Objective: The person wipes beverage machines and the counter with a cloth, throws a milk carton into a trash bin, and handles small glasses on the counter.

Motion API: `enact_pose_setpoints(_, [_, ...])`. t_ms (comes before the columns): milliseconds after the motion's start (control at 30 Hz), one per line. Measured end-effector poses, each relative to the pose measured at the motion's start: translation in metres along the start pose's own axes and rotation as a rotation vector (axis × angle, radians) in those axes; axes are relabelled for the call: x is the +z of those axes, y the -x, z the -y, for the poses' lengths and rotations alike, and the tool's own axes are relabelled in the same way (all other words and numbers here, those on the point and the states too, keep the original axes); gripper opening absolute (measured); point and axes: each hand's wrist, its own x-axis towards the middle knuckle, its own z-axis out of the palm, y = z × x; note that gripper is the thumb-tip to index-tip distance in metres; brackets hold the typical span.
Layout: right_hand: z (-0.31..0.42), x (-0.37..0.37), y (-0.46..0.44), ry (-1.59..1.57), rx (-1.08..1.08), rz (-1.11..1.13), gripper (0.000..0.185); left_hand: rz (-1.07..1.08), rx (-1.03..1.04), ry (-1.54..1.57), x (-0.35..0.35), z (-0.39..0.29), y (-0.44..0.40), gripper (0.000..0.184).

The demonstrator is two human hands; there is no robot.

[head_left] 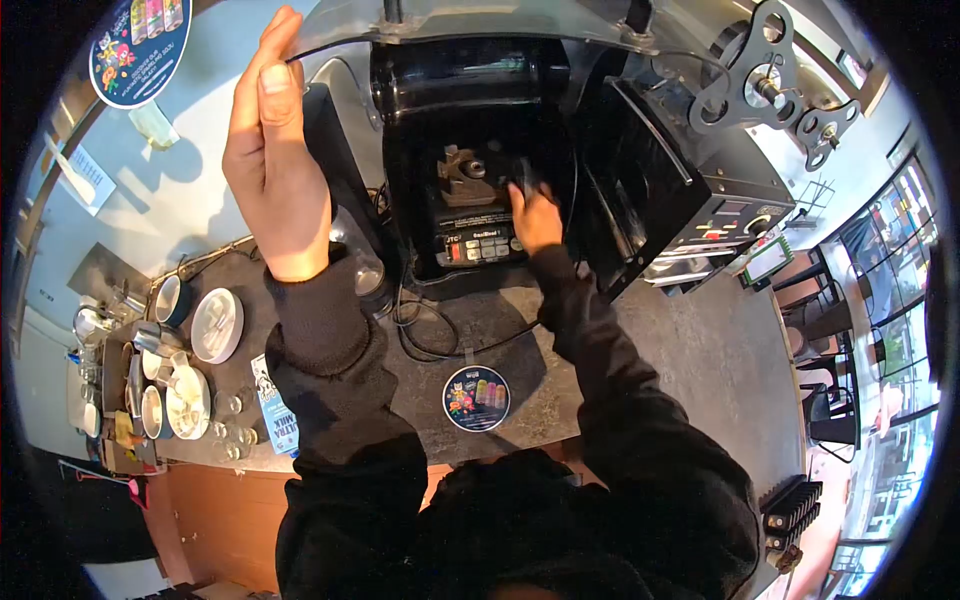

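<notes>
My left hand (278, 165) is raised at the upper left, its fingers stretched upward and close to the clear curved cover (480, 28). Nothing shows in its palm. Lower and to the right, my right hand (537, 215) reaches into the black blender housing (475, 80), beside the dark blender base (468, 178). Its fingers are bent around something dark that I cannot make out. Just below the base is a control panel (480, 247) with rows of light buttons and a red one.
A black machine (700, 200) stands right of the housing. A cable (450, 352) curls over the counter near a round sticker (476, 398). Bowls (216, 325), small glasses (235, 438) and a milk carton (275, 405) are at the left.
</notes>
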Motion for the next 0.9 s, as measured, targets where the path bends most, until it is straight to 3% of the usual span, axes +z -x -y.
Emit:
enact_pose_setpoints(33, [-0.001, -0.001, 0.013, 0.085, -0.009, -0.056, 0.038, -0.011, -0.006, 0.015, 0.000, 0.001, 0.002, 0.044])
enact_pose_setpoints(67, [-0.003, -0.002, 0.025, 0.116, -0.179, -0.258, 0.026, -0.023, -0.009, 0.029, 0.000, 0.003, 0.005, 0.047])
enact_pose_setpoints(100, [-0.009, -0.012, 0.029, 0.166, -0.285, -0.179, 0.022, -0.033, -0.011, 0.042, -0.001, 0.006, 0.006, 0.049])
enact_pose_setpoints(167, [0.015, -0.023, 0.034, 0.055, -0.256, -0.271, 0.027, -0.048, -0.008, 0.053, -0.004, 0.015, 0.012, 0.051])
enact_pose_setpoints(267, [0.056, -0.020, 0.004, -0.051, -0.617, -0.343, 0.035, -0.287, -0.070, 0.199, -0.009, 0.039, 0.033, 0.061])
enact_pose_setpoints(300, [0.060, -0.003, -0.011, -0.016, -0.620, -0.304, 0.036, -0.288, -0.068, 0.198, -0.011, 0.049, 0.043, 0.061])
enact_pose_setpoints(367, [0.060, 0.031, -0.038, 0.224, -0.659, -0.301, 0.032, -0.254, -0.311, 0.176, -0.015, 0.072, 0.069, 0.056])
enact_pose_setpoints(400, [0.065, 0.038, -0.037, 0.223, -0.664, -0.300, 0.032, -0.192, -0.348, -0.009, -0.018, 0.089, 0.083, 0.053])
enact_pose_setpoints(467, [0.076, 0.048, -0.038, 0.575, -0.471, 0.034, 0.032, -0.080, -0.432, -0.314, -0.021, 0.107, 0.099, 0.047])
enact_pose_setpoints(533, [0.070, 0.046, -0.030, 0.501, -0.536, 0.034, 0.031, 0.043, -0.519, -0.610, -0.021, 0.120, 0.112, 0.047])
enact_pose_setpoints(667, [0.055, 0.036, -0.033, 0.310, -0.641, 0.014, 0.026, 0.154, -0.606, -0.738, -0.018, 0.141, 0.122, 0.041])
enact_pose_setpoints(833, [0.062, 0.034, -0.030, 0.171, -0.601, -0.104, 0.032, 0.239, -0.560, -0.705, -0.026, 0.143, 0.124, 0.038])
enact_pose_setpoints(900, [0.061, 0.033, -0.027, 0.259, -0.581, -0.137, 0.033, 0.257, -0.542, -0.662, -0.029, 0.146, 0.124, 0.039])
